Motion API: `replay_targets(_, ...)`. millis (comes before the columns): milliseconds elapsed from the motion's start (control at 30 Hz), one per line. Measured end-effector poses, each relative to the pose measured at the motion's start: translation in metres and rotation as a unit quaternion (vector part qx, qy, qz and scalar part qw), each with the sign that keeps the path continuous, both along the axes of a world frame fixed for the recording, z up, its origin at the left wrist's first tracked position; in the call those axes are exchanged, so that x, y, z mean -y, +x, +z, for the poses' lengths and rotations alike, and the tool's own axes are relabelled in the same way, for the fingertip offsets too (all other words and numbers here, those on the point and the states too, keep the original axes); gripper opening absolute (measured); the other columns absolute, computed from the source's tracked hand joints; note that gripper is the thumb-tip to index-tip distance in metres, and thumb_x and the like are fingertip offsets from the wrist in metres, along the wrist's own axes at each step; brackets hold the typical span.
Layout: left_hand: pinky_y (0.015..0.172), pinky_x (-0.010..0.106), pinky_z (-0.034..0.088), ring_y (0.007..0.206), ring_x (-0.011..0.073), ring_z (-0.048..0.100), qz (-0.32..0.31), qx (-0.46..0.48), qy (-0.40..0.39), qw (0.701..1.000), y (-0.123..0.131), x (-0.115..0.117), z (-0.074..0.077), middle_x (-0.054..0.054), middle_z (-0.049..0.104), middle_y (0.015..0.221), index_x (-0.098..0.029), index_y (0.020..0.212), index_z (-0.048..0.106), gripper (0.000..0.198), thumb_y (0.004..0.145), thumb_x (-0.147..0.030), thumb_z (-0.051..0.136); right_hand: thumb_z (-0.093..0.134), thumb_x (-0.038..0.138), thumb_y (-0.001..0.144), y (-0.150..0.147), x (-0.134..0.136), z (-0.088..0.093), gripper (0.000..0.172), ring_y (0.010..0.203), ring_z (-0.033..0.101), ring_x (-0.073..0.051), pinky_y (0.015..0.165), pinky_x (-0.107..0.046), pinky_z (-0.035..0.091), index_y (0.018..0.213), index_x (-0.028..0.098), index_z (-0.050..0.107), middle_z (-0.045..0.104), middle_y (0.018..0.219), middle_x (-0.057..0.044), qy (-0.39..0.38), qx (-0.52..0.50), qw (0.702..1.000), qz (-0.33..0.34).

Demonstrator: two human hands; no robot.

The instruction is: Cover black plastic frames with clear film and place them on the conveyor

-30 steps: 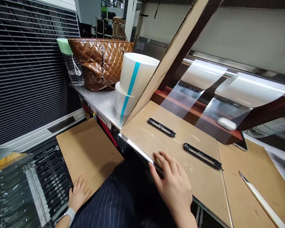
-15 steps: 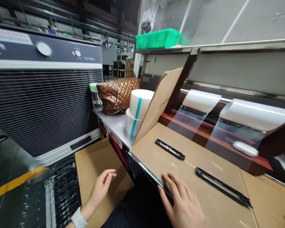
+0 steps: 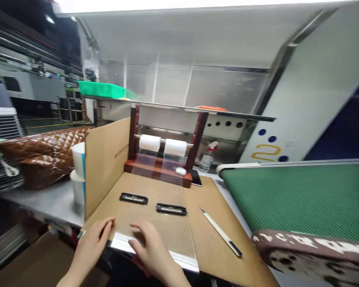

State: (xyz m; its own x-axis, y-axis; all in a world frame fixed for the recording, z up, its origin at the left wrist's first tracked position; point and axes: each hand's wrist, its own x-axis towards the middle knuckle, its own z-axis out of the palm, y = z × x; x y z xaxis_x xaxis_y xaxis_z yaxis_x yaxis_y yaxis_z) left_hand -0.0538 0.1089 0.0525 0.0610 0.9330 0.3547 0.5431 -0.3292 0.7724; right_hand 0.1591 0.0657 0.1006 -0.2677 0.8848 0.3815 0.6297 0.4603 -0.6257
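Note:
My left hand (image 3: 91, 243) and my right hand (image 3: 151, 247) rest with fingers stretched out on the near edge of a clear film sheet (image 3: 164, 235) lying on a cardboard mat (image 3: 209, 243). Neither hand holds anything. Beyond my fingers lie two narrow black frame parts, one on the left (image 3: 133, 198) and one on the right (image 3: 171, 209). A wooden stand (image 3: 158, 169) at the back carries two white film rolls (image 3: 163, 145), whose film runs down toward the mat.
A white pen-like tool (image 3: 221, 232) lies right of the film. A cardboard wall (image 3: 106, 161) stands on the left, with white rolls (image 3: 77, 175) and a brown quilted bag (image 3: 44, 153) behind it. A green conveyor belt (image 3: 299, 199) fills the right. A spray bottle (image 3: 206, 159) stands at the back.
The view swung up and right, now facing the bench. My left hand rose from the cardboard below onto the film's near edge beside my right hand.

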Motion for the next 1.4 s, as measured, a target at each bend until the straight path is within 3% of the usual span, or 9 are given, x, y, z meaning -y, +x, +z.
replay_targets(133,0.097,0.052,0.041,0.105,0.0327,0.062,-0.003,-0.035,0.033,0.999,-0.005,0.003,-0.01,0.004,0.073,0.104,-0.031,0.099,0.069,0.038,0.084,-0.058,0.047,0.056,0.008,0.081,0.015,-0.049,0.025,0.046,0.124,0.051,-0.023,0.109,-0.04,0.039,0.127,0.015,0.053,0.059,0.129,-0.013,0.0,0.02,0.999,-0.048)
replay_targets(300,0.09,0.046,0.047,0.1,0.0297,0.065,-0.016,-0.036,0.041,0.998,-0.009,0.0,-0.017,0.0,0.074,0.1,-0.035,0.096,0.07,0.034,0.082,-0.058,0.049,0.062,0.019,0.08,0.022,-0.09,0.026,0.057,0.119,0.057,-0.028,0.102,-0.044,0.045,0.135,0.012,0.046,0.062,0.126,-0.017,-0.027,0.072,0.997,-0.026)
replay_targets(600,0.091,0.048,0.044,0.101,0.0297,0.064,-0.026,-0.03,0.041,0.998,-0.002,0.001,-0.014,0.0,0.074,0.101,-0.035,0.098,0.069,0.031,0.084,-0.056,0.049,0.068,0.019,0.076,0.024,-0.106,0.019,0.065,0.114,0.06,-0.027,0.097,-0.042,0.048,0.137,0.016,0.044,0.066,0.12,-0.013,-0.057,0.106,0.993,-0.011)
replay_targets(800,0.093,0.051,0.04,0.101,0.0317,0.062,-0.03,-0.005,0.022,0.999,-0.001,0.004,-0.01,0.001,0.073,0.102,-0.036,0.096,0.07,0.029,0.083,-0.053,0.052,0.062,0.017,0.084,0.023,-0.116,0.016,0.051,0.108,0.062,-0.025,0.096,-0.046,0.047,0.133,0.016,0.047,0.067,0.113,-0.01,-0.053,0.091,0.994,-0.017)
replay_targets(933,0.095,0.055,0.037,0.102,0.0348,0.061,-0.031,0.035,0.002,0.999,0.001,0.005,-0.004,0.002,0.073,0.1,-0.037,0.093,0.072,0.026,0.079,-0.053,0.056,0.065,0.013,0.08,0.022,-0.119,0.014,0.051,0.103,0.063,-0.023,0.093,-0.044,0.049,0.128,0.014,0.05,0.068,0.107,-0.008,-0.052,0.067,0.996,-0.02)
replay_targets(1067,0.101,0.057,0.034,0.106,0.0382,0.06,-0.015,0.128,-0.038,0.991,0.001,0.007,0.002,0.005,0.074,0.1,-0.034,0.086,0.074,0.031,0.07,-0.058,0.064,0.068,0.009,0.07,0.018,-0.106,0.017,0.056,0.097,0.063,-0.024,0.088,-0.04,0.05,0.124,0.013,0.052,0.069,0.098,-0.007,-0.045,0.041,0.998,-0.009)
replay_targets(1133,0.099,0.055,0.04,0.107,0.0383,0.062,0.017,0.211,-0.068,0.975,0.003,0.012,0.003,0.009,0.074,0.101,-0.028,0.091,0.072,0.043,0.069,-0.065,0.063,0.068,0.007,0.069,0.015,-0.089,0.019,0.057,0.097,0.062,-0.023,0.089,-0.039,0.05,0.124,0.015,0.052,0.068,0.1,-0.007,-0.031,0.025,0.999,0.001)
replay_targets(1267,0.074,0.036,0.057,0.094,0.0309,0.07,0.025,0.389,-0.129,0.912,0.017,0.037,0.003,0.012,0.075,0.1,-0.021,0.107,0.059,0.059,0.071,-0.068,0.063,0.065,0.005,0.07,0.013,-0.04,0.02,0.059,0.102,0.059,-0.022,0.093,-0.038,0.048,0.125,0.021,0.051,0.064,0.11,-0.007,-0.005,-0.001,1.0,0.021)
replay_targets(1400,0.076,0.026,0.058,0.097,0.0263,0.07,0.007,0.5,-0.189,0.845,0.028,0.064,0.001,0.011,0.075,0.104,-0.018,0.107,0.059,0.059,0.066,-0.057,0.077,0.062,0.003,0.072,0.012,0.007,0.015,0.06,0.104,0.058,-0.022,0.091,-0.036,0.05,0.127,0.024,0.051,0.062,0.112,-0.006,0.002,-0.015,0.999,0.046)
